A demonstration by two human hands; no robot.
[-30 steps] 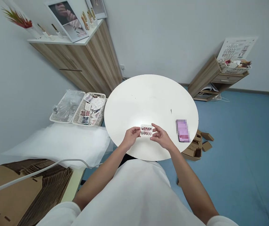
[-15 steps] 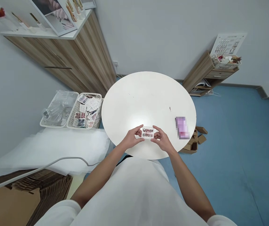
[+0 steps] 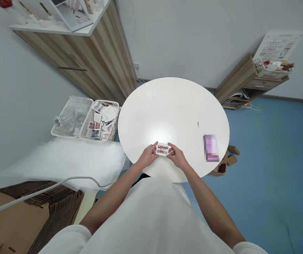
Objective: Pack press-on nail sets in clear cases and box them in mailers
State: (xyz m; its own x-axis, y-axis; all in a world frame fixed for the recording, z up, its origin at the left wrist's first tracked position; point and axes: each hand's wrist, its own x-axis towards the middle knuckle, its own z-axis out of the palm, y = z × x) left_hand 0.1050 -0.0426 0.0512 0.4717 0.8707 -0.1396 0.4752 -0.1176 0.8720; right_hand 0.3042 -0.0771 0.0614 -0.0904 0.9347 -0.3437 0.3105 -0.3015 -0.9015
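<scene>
A small white card of press-on nails, with two rows of red, pink and dark nails, is held up over the near part of the round white table. My left hand pinches its left edge between thumb and fingers. On the other side, my right hand grips the right edge in the same way. The nails face up towards me, and the card is nearly level. Whether the card touches the tabletop I cannot tell.
Left of the table, a white basket is full of similar nail cards, beside a tray of clear plastic packaging. A blurred purple item lies at the table's right. Cardboard boxes stand on the floor beyond; a grey cable crosses at left.
The view has shifted a little. Both hands have moved slightly left over the table with the nail card, keeping their hold on its two edges.
</scene>
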